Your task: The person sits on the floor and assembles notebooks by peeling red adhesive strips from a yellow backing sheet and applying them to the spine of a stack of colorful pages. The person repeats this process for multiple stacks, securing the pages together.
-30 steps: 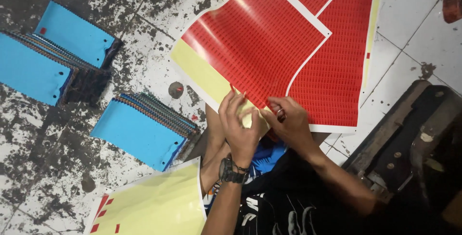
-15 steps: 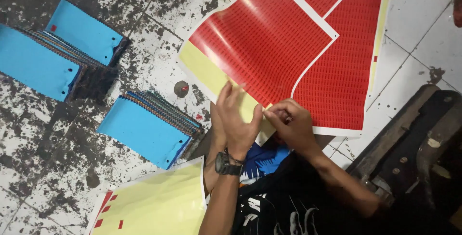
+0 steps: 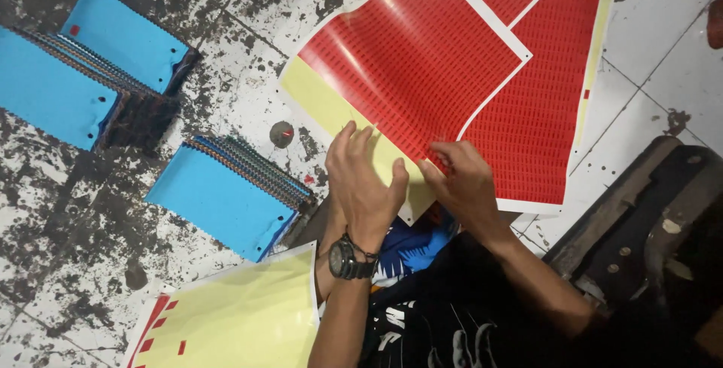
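Note:
A red sticker sheet [image 3: 410, 59] with rows of small labels lies on its yellow backing on the tiled floor, overlapping another red sheet [image 3: 538, 104]. My left hand [image 3: 363, 183], with a dark wristwatch, rests palm down on the yellow backing at the sheet's near edge, fingers spread. My right hand [image 3: 463, 180] pinches at the red sheet's lower corner with its fingertips; what it grips is too small to tell.
Stacks of blue spiral-bound booklets sit at left [image 3: 41, 85] [image 3: 124, 36] and centre-left [image 3: 222, 195]. A mostly peeled yellow backing sheet [image 3: 248, 319] lies near my lap. A dark wooden object [image 3: 640, 210] stands at right. The white tiles are paint-stained.
My left hand has slid slightly up onto the yellow backing and flattened. My right hand stays picking at the red sheet's corner.

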